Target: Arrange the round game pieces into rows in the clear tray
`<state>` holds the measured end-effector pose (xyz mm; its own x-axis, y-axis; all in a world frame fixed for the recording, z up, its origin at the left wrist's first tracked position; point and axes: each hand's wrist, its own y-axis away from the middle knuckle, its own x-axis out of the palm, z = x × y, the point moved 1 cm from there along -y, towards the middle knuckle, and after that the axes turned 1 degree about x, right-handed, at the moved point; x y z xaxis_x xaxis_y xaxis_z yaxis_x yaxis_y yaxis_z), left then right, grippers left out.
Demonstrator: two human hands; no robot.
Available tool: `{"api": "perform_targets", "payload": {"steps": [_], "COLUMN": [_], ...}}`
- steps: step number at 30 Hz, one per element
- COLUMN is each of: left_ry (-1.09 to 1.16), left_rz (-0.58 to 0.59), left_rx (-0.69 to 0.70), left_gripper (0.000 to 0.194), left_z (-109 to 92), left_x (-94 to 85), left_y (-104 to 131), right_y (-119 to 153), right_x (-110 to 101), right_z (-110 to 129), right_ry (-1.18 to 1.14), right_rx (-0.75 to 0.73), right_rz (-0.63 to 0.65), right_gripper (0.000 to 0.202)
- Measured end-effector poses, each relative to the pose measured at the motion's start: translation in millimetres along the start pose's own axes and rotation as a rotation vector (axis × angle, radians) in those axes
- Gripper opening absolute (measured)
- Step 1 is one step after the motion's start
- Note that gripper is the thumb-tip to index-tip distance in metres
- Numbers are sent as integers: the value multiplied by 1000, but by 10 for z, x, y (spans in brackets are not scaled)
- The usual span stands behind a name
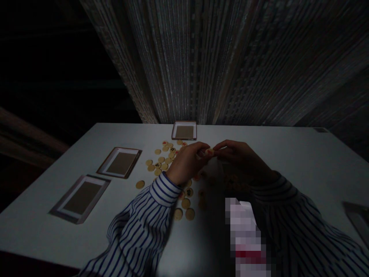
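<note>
My left hand point(188, 159) pinches a round, pale xiangqi piece point(210, 152) with a red character on its face. The fingertips of my right hand point(240, 156) close on the piece's other side, so both hands meet on it above the table. Under and around my left hand lie several scattered xiangqi pieces point(164, 166), some blank side up, others showing red or black characters. More pieces point(186, 203) are spread nearer to me, left of the shadow. In the dark below my right hand, a further cluster of pieces point(234, 181) shows faintly.
The white table point(276, 150) carries shallow open boxes: one box point(184, 130) at the back edge, another box point(119, 162) on the left, and a third box point(80, 199) nearer me. A dark box point(359, 219) sits at the right edge. A string curtain point(196, 61) hangs behind.
</note>
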<state>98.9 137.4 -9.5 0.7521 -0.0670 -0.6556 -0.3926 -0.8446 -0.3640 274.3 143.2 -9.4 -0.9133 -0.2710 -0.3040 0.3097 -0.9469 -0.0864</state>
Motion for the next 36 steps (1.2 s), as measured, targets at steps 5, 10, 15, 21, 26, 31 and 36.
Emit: {"api": "perform_targets", "payload": {"steps": [5,10,15,21,26,31,36], "left_ry": [26,62,142,245,274,297,279], "left_rz": [-14,-18,-5,15,26,19,39], "left_rx": [-38,-82,-94,-138,-192,-228,-199], "left_gripper": [19,18,18,17,14,9,13], "left_z": [-21,-29,0,16,-17,-32,8], "left_x": [6,9,32,48,28,12,20], "left_y": [-7,-8,-10,-14,-21,-22,-16], "right_y": [-1,7,16,7,1,7,14], "right_x": [7,8,-4,-17,-21,-18,-25], "right_z": [17,42,37,19,30,27,37], "right_ry": [10,-7,43,109,155,161,183], "right_rx": [-6,2,-29,-109,-157,-180,-174], "right_rz": [12,35,53,70,80,91,94], "right_gripper": [37,35,31,18,15,17,20]}}
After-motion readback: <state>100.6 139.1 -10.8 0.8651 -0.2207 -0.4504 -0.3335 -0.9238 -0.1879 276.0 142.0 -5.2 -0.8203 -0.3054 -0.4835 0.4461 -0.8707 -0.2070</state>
